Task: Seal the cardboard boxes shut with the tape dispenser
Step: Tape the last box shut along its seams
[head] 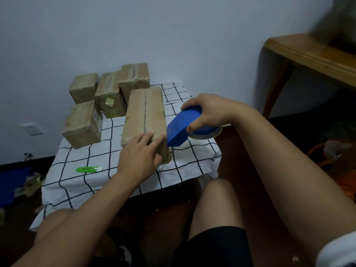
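The left hand (141, 155) lay with straight fingers pressed on the near end of the long cardboard box (144, 120) at the table's middle, while the right hand (207, 112) gripped the blue tape dispenser (180, 129) just right of that box. If the pressing hand slackened, the box could slide as tape was drawn along its seam, leaving the strip crooked. No writing was legible anywhere.

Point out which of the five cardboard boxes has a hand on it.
The long box nearest the person: the left hand rests on its near end. The other four boxes stand untouched behind and left.
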Available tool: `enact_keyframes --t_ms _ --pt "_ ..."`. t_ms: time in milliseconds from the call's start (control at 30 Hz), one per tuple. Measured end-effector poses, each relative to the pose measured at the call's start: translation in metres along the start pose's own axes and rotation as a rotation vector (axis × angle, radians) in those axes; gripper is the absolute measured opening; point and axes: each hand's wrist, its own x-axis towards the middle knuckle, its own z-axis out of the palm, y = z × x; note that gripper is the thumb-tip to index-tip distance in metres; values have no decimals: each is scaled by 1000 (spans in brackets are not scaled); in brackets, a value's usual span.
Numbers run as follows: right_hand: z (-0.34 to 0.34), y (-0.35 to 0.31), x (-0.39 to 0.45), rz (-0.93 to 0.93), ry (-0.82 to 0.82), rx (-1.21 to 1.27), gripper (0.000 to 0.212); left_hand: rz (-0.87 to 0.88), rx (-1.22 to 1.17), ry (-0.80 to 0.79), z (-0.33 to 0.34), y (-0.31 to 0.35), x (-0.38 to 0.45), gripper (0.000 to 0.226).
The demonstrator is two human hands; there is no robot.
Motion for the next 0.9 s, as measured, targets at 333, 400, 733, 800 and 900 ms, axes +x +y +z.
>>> enact_keyframes --t_ms 333,400,733,800,900 --pt "49 20 -10 195 -16 -218 72 26 32 16 -4 1 1 55" --pt "50 29 -10 204 108 -141 74 31 25 19 -3 2 4 53" --pt "76 18 0 336 574 324 71 49 56 222 9 -9 5 35" --pt "80 15 2 341 615 381 70 48 27 244 12 -10 5 33" --pt "80 10 5 342 664 445 69 37 7 239 14 -9 4 41"
